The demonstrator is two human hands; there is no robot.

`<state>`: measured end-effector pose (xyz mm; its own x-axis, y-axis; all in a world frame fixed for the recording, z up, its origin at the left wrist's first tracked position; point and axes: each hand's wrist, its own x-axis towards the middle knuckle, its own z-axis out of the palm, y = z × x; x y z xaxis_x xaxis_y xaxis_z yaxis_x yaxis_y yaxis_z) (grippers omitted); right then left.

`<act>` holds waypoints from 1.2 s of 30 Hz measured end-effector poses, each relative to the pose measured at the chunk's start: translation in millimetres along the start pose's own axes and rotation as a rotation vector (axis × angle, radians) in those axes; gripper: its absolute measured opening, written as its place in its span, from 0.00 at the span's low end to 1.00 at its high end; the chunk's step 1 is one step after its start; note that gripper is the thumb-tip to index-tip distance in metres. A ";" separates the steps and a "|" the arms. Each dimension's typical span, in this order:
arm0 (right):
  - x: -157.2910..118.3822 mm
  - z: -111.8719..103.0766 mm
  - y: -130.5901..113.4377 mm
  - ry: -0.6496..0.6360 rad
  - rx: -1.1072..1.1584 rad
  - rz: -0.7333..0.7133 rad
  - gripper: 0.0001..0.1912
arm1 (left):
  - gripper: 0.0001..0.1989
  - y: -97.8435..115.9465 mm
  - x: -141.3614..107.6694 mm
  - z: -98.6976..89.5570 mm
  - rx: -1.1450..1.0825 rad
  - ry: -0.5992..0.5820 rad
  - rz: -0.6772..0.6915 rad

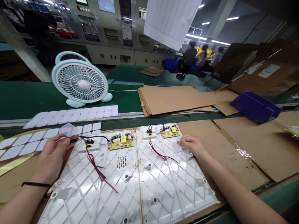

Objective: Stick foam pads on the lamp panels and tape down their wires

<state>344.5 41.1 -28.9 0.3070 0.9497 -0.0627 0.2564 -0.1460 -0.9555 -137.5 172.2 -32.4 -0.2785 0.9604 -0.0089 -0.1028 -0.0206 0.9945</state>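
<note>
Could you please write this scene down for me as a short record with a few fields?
Left hand: beside the left white plastic panel, near a black plug
Right hand: touching a white pad on the right white plastic panel
Panel parts: yellow circuit board; second yellow circuit board; red wires
Nearby: pale blue fan; cardboard sheets; purple bin

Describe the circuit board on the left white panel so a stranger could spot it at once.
Start at the two white ribbed plastic panels lying side by side on brown cardboard. At the far edge of the left panel sits a yellow circuit board with black capacitors. It is larger than the board on the right panel, and a small slotted vent lies just below it.
</note>
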 end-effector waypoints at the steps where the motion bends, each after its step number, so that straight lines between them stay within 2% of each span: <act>1: 0.4 0.3 -0.1 0.001 0.002 0.012 0.19 | 0.16 -1.2 0.5 -0.4 0.004 -0.002 0.009; 5: 1.6 1.8 -0.2 0.015 -0.009 0.019 0.19 | 0.15 0.4 -2.3 2.7 0.007 -0.010 0.023; 11: 1.5 2.7 1.2 0.025 -0.028 0.004 0.18 | 0.14 10.2 -9.2 9.5 0.045 0.045 -0.026; 21: 3.3 1.2 2.6 0.021 -0.092 -0.018 0.18 | 0.15 -0.1 -2.4 2.4 0.067 0.026 0.002; 36: 4.4 0.3 2.3 -0.008 -0.217 -0.122 0.18 | 0.16 2.6 -4.5 4.2 0.104 0.021 -0.024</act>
<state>346.2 45.0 -31.5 0.2546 0.9659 0.0464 0.4825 -0.0853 -0.8717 -132.5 168.9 -29.4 -0.2970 0.9543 -0.0337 -0.0099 0.0322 0.9994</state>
